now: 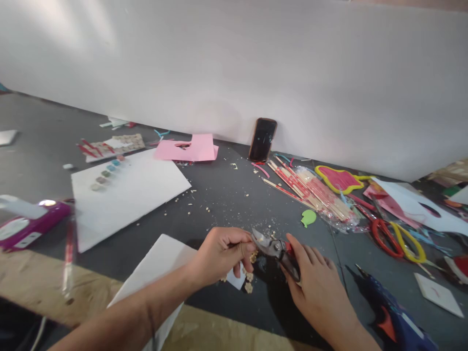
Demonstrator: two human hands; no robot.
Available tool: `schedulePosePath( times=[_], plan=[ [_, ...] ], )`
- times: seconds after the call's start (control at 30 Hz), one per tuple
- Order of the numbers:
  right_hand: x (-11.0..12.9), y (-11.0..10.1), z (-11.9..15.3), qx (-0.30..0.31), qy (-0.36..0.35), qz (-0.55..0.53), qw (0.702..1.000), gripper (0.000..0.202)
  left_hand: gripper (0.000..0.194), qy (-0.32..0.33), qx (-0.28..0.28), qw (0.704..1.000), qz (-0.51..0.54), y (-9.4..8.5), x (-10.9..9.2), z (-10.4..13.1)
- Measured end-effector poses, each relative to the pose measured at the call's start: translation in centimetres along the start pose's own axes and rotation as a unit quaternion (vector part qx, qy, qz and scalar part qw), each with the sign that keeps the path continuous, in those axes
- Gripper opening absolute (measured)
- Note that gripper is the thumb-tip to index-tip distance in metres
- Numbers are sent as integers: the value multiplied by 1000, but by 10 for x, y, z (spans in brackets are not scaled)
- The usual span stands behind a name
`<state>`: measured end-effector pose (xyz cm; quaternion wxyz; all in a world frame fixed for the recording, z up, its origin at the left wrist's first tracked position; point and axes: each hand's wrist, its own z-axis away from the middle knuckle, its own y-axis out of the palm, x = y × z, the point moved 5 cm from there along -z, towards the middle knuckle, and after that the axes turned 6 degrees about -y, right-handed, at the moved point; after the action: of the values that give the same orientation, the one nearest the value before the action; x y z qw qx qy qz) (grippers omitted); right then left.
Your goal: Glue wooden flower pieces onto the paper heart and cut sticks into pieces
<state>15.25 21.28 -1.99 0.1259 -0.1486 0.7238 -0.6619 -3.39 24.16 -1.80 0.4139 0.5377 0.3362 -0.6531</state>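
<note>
My right hand [317,282] is wrapped around the handles of the pruning shears [277,248], which have a metal head and red on the grip. The shears' blades point left, towards the fingertips of my left hand [224,256]. Those fingertips are pinched together right beside the blades; whatever small piece they hold is too small to name. Below them lie several small tan flower-shaped pieces [249,287] and a small white piece of paper [236,279], partly covered by my left hand. A white sheet [164,256] lies under my left forearm.
Pale crumbs dot the dark table. A phone [263,139] leans against the wall near pink paper [185,150]. To the right are wrapped wooden sticks [318,191], scissors [387,238] and a dark blue glue gun [393,312]. A white board [127,200] and a purple device [34,226] lie left.
</note>
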Motion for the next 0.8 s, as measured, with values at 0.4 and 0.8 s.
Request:
schedulePosePath(
  times=[0.4, 0.8],
  plan=[
    [0, 1, -1, -14, -21, -7, 1000, 47, 29, -40, -15, 999, 3, 3, 2, 2],
    [7, -19, 0, -75, -41, 30, 996, 27, 23, -79, -38, 996, 32, 3, 8, -2]
  ],
)
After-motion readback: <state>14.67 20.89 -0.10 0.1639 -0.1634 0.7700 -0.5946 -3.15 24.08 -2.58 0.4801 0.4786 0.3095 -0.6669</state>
